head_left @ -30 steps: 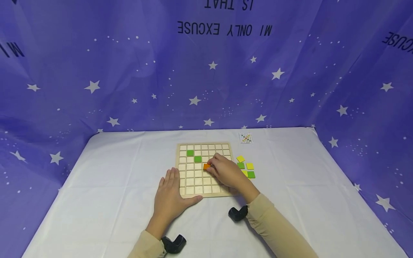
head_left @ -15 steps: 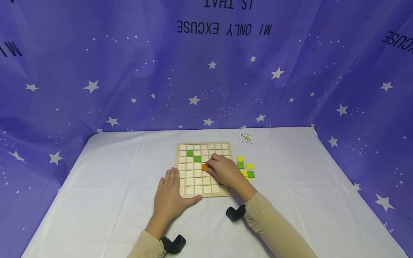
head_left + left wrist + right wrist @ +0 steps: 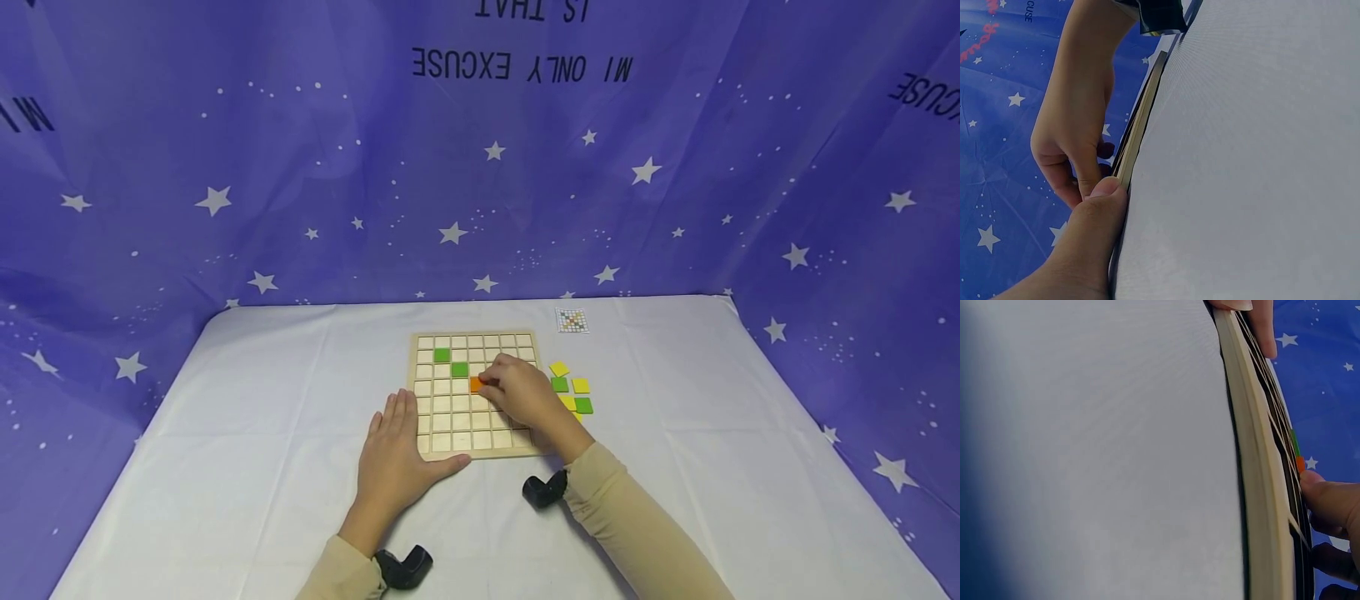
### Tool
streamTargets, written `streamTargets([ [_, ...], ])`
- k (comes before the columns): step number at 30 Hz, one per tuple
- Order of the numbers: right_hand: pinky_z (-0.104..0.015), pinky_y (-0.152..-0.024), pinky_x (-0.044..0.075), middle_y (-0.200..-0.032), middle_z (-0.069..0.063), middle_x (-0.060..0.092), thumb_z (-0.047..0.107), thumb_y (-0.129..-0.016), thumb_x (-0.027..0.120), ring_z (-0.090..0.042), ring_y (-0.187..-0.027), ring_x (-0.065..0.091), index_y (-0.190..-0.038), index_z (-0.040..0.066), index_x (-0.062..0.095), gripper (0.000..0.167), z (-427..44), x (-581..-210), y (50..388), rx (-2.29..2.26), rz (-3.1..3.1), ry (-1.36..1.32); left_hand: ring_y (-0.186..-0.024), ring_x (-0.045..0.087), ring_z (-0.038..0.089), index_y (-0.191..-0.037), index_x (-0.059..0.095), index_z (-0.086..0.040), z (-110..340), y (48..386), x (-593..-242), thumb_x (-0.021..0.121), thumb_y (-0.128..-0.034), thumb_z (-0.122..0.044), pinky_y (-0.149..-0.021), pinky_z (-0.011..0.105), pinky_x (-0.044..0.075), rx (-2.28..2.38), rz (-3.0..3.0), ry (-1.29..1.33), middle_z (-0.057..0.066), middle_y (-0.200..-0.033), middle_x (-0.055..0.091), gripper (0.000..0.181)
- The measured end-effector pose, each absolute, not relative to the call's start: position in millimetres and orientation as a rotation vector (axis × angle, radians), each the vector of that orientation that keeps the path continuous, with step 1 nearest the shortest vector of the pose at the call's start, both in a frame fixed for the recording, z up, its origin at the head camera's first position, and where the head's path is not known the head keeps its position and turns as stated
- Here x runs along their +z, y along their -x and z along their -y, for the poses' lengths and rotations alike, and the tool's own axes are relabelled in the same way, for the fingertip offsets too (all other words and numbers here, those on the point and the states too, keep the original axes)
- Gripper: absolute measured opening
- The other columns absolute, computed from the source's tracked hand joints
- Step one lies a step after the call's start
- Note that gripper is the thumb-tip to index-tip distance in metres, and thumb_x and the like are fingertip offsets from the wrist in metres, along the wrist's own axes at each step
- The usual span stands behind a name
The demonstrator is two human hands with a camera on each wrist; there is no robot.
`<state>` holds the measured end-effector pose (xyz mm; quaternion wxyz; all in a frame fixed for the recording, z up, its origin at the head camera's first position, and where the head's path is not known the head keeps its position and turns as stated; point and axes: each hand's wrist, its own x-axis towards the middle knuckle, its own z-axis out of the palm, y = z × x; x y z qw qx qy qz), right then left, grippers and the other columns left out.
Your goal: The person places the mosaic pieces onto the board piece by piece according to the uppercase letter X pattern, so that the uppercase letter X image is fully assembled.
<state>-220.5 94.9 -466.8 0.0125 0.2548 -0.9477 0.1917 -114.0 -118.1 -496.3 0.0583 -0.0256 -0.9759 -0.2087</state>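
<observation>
A pale wooden grid board (image 3: 452, 422) lies flat on the table, divided into small square cells. Two green tiles (image 3: 459, 369) sit in its upper left cells along a diagonal. My right hand (image 3: 528, 396) pinches an orange square tile (image 3: 476, 385) between thumb and fingertips at a cell near the middle; the fingers cover part of it. In the right wrist view, the orange tile (image 3: 1300, 464) shows at the thumb tip. My left hand (image 3: 393, 462) rests against the board's left edge with fingers straight, its thumb (image 3: 1107, 187) touching the near edge.
Several loose yellow and green tiles (image 3: 581, 386) lie right of the board, partly behind my right forearm. A small printed pattern card (image 3: 572, 321) lies beyond them. White cloth (image 3: 247, 467) covers the table, and a purple starry curtain (image 3: 390, 183) stands behind.
The orange tile has shifted slightly left and then a little away from me, into line with a cell. My right wrist has moved slightly left; my left hand has stayed put.
</observation>
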Motion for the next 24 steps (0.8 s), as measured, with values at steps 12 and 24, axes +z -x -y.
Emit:
streamTargets([
  [12, -0.027, -0.073, 0.052, -0.098, 0.007, 0.068, 0.032, -0.093, 0.071, -0.006, -0.081, 0.060, -0.110, 0.018, 0.078, 0.023, -98, -463, 216, 0.683, 2.994, -0.761, -0.154, 0.019, 0.034, -0.156, 0.021, 0.002, 117, 114, -496, 0.053, -0.0631, -0.095, -0.124, 0.054, 0.021, -0.646, 2.964, 0.073, 0.018, -0.164, 0.021, 0.139],
  [24, -0.026, -0.068, 0.049, -0.088, 0.012, 0.062, 0.028, -0.093, 0.071, -0.006, -0.078, 0.055, -0.107, 0.019, 0.075, 0.017, -137, -456, 207, 0.660, 2.942, -0.663, -0.154, 0.019, 0.034, -0.156, 0.021, 0.002, 117, 114, -497, 0.055, -0.0629, -0.094, -0.124, 0.053, 0.020, -0.640, 2.954, 0.071, 0.019, -0.164, 0.022, 0.139],
])
